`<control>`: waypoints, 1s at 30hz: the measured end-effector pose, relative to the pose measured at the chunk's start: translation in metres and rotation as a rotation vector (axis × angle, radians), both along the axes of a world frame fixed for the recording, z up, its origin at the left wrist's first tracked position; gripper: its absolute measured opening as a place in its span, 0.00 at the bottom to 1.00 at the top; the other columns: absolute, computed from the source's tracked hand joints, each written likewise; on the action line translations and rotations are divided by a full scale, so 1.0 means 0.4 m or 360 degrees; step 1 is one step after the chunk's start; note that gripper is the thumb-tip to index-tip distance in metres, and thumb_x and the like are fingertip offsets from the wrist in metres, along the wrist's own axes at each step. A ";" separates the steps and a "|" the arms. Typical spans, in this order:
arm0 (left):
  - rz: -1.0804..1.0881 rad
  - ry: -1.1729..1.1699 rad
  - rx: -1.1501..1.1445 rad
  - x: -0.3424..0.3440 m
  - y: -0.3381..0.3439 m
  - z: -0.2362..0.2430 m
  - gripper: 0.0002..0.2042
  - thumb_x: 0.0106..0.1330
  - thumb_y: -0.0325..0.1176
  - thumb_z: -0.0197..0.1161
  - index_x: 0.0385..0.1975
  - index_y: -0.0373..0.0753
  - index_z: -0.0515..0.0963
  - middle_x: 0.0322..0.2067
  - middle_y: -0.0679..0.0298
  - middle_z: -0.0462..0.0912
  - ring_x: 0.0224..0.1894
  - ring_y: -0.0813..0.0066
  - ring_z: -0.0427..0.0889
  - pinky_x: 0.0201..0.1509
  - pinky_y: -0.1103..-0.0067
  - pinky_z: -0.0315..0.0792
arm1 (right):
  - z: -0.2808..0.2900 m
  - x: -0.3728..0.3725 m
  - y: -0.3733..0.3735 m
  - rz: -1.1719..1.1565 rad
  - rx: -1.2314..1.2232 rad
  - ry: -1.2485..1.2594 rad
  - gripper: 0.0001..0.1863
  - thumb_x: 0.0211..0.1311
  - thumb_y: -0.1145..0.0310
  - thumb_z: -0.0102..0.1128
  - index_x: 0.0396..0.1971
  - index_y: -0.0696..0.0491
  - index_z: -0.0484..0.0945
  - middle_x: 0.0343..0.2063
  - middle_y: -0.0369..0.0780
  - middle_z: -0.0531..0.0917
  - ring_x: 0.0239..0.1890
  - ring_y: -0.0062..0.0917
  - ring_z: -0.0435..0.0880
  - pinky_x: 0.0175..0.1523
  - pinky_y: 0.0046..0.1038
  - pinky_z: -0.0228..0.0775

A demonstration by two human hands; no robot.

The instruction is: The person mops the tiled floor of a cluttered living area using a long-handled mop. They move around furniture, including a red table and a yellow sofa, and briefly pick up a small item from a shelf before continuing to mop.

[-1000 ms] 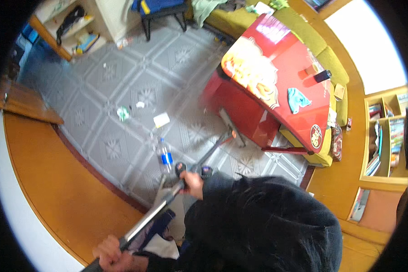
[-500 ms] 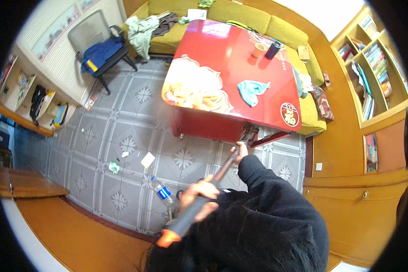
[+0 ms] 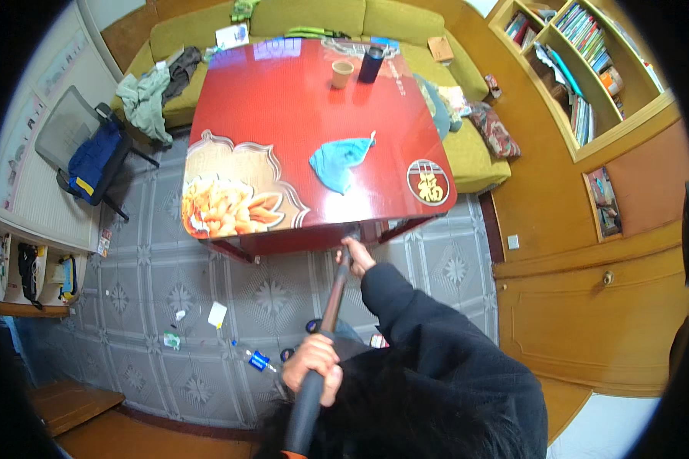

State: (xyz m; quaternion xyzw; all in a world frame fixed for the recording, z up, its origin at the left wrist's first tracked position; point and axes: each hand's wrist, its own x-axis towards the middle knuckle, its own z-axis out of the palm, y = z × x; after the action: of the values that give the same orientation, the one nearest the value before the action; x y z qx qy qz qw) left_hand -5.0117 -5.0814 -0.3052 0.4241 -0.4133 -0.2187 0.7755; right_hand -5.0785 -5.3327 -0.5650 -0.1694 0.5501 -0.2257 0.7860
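1. Left hand and right hand both grip the long pole; far end hidden under red tabletop, so we might bump it blindly.
2. Plastic bottle on floor: stepping there, we could slip.

From where I stand, a crumpled blue cloth lies on the red surface, with a tan cup just beside a dark flask farther back. A yellow-green sofa runs behind, a pale green garment draped over its left end. Left of that, a grey chair carries blue clothing; on my right, books stand in a wooden wall shelf.
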 end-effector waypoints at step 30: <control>0.1183 0.0019 0.0184 0.081 0.442 -0.221 0.09 0.60 0.27 0.57 0.28 0.39 0.61 0.25 0.60 0.76 0.36 0.64 0.79 0.58 0.59 0.65 | -0.139 0.550 0.417 0.1218 -0.0451 0.0507 0.16 0.58 0.59 0.56 0.34 0.58 0.74 0.25 0.39 0.77 0.23 0.27 0.76 0.23 0.35 0.66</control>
State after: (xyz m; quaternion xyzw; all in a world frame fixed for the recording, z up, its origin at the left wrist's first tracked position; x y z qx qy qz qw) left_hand -4.9791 -4.9046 -0.3935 0.5869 -0.2135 0.0523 0.7793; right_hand -4.8586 -5.1658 -0.6204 -0.4997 0.5256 0.0375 0.6875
